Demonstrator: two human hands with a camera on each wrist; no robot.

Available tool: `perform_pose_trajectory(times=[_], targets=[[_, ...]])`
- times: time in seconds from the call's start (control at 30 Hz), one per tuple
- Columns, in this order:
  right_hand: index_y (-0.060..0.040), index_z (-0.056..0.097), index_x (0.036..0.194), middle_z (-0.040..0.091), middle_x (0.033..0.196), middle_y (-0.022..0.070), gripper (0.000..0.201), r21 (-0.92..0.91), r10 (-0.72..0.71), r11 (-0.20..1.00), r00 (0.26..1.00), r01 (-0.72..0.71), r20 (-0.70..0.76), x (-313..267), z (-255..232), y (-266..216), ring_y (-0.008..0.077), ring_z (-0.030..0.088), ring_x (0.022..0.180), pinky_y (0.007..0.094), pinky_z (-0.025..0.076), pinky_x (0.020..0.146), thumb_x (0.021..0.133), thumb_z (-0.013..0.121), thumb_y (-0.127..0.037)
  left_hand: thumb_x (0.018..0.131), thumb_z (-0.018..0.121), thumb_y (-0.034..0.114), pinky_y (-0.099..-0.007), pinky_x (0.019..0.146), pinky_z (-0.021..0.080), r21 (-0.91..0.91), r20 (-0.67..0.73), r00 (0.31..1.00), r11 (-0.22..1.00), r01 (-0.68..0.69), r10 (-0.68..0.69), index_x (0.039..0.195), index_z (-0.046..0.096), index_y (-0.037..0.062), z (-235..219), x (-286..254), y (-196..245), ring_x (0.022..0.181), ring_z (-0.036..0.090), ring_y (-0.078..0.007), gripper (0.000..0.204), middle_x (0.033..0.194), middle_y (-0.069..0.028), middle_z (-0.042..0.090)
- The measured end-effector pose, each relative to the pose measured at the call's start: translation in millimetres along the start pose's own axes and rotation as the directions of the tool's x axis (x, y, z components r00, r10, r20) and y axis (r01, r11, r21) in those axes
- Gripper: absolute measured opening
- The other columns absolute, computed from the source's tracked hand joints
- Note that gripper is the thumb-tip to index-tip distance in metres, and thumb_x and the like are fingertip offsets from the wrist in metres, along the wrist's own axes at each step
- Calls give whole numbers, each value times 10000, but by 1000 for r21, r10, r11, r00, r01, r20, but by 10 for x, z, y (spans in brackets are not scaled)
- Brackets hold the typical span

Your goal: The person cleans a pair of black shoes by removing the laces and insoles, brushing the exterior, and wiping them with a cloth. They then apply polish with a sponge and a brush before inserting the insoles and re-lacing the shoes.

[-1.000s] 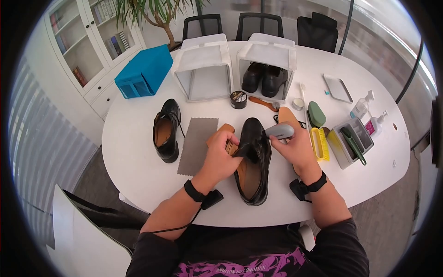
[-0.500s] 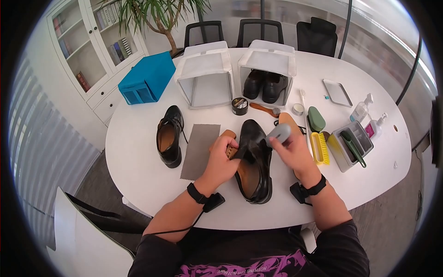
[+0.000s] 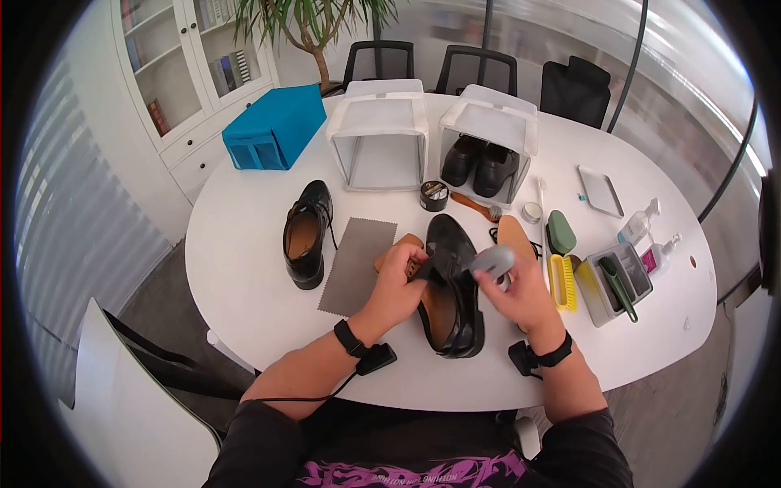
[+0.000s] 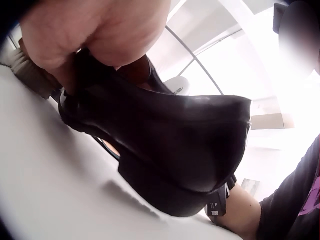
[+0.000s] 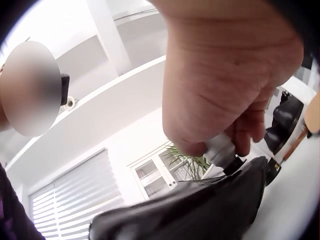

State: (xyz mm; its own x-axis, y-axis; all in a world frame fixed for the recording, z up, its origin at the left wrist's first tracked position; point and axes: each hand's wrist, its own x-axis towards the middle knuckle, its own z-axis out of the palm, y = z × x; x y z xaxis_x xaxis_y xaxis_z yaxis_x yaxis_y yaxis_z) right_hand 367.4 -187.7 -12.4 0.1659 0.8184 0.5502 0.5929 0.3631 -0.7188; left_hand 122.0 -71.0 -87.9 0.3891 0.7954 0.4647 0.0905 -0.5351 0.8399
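A black leather shoe (image 3: 444, 237) stands on the table, toe pointing away from me. My left hand (image 3: 396, 286) grips its near-left side at the opening, the thumb reaching inside. In the left wrist view the shoe's dark heel (image 4: 185, 170) faces the camera. My right hand (image 3: 523, 299) holds a smooth grey handheld shoe polisher (image 3: 493, 260) against the shoe's right side. Its black end (image 5: 233, 166) sits right at the leather in the right wrist view. Just beyond my left fingers lies a wooden brush (image 3: 412, 241), partly hidden, its pale bristles (image 4: 25, 70) visible in the left wrist view.
Left are another black shoe (image 3: 303, 236) and a grey cloth (image 3: 358, 264). Behind stand a polish tin (image 3: 434, 195) and two clear-fronted boxes, one holding black shoes (image 3: 480, 163). At right are a yellow brush (image 3: 561, 283), a green brush (image 3: 560, 232) and a grey caddy (image 3: 598, 305).
The grey polisher in my right hand has moved back along the shoe's side, from nearer the toe toward the opening. My left hand keeps its grip. The head view has shifted slightly.
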Motion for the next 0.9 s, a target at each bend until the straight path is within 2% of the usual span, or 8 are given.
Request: perform_pose_trajectory(times=[0.07, 0.13, 0.2, 0.23, 0.37, 0.47, 0.6, 0.9], targets=[[-1, 826, 1135, 836, 1074, 121, 180, -28, -224, 974, 974, 224, 25, -16, 36, -89, 207, 804, 883, 333, 621, 795, 976, 869, -72, 924, 747, -91, -383, 1031, 552, -16, -16, 1000, 1000, 8, -9, 1239, 655, 14, 13, -4, 7, 1136, 695, -258, 345, 1196, -135, 703], [1, 831, 1116, 834, 1056, 125, 175, 48, -195, 979, 977, 200, -93, -37, 69, -160, 203, 803, 874, 321, 617, 788, 957, 878, -54, 932, 743, -89, -379, 1026, 552, -39, -35, 999, 999, 19, -20, 1239, 659, 12, 23, -5, -2, 1133, 694, -251, 335, 1196, -134, 704], [9, 828, 1129, 834, 1055, 137, 188, 188, -54, 982, 992, 32, 113, -88, 40, -156, 200, 807, 889, 319, 619, 792, 957, 873, -51, 971, 723, -97, -359, 1042, 551, -37, -42, 999, 999, 28, -30, 1298, 660, 21, 24, -5, -21, 1151, 683, -215, 353, 1223, -104, 701], [10, 826, 1140, 838, 1069, 139, 208, 112, -144, 986, 962, 121, 232, -73, 34, -198, 215, 809, 916, 333, 621, 785, 945, 875, -43, 971, 723, -97, -359, 1042, 551, -42, -51, 998, 999, 31, -34, 1298, 660, 21, 31, 4, -55, 1151, 683, -215, 353, 1223, -104, 701], [-19, 829, 1139, 836, 1058, 122, 290, 35, -377, 923, 920, 383, -109, -66, 116, -285, 268, 799, 892, 356, 623, 770, 862, 913, -25, 1060, 679, -74, -309, 1039, 532, -283, -121, 989, 958, 50, -87, 1411, 622, 45, -25, 91, 17, 1152, 637, -151, 375, 1255, -55, 639], [-21, 823, 1150, 840, 1068, 130, 315, -4, -409, 911, 902, 413, 137, -93, 94, -424, 280, 797, 895, 363, 629, 795, 846, 906, -8, 1108, 644, -58, -266, 980, 517, -421, -200, 970, 906, 41, -137, 1473, 580, 45, -48, 134, 17, 1089, 584, -99, 384, 1226, -30, 573], [-7, 809, 1171, 849, 1088, 148, 349, 35, -428, 902, 903, 429, -36, -129, 116, -482, 309, 801, 922, 371, 638, 830, 841, 925, -2, 1124, 646, -39, -264, 1011, 515, -317, -328, 944, 946, -66, -44, 1498, 543, 42, -107, 148, 32, 1112, 594, -108, 397, 1252, -42, 584], [-12, 793, 1213, 829, 1207, 169, 406, -33, -532, 839, 831, 543, 166, -115, 118, -608, 347, 797, 1062, 417, 651, 908, 834, 923, 47, 1162, 655, 43, -308, 1030, 577, -647, -443, 853, 757, -92, -275, 1514, 505, 60, -99, 198, -74, 1200, 668, -147, 383, 1360, -82, 643]])
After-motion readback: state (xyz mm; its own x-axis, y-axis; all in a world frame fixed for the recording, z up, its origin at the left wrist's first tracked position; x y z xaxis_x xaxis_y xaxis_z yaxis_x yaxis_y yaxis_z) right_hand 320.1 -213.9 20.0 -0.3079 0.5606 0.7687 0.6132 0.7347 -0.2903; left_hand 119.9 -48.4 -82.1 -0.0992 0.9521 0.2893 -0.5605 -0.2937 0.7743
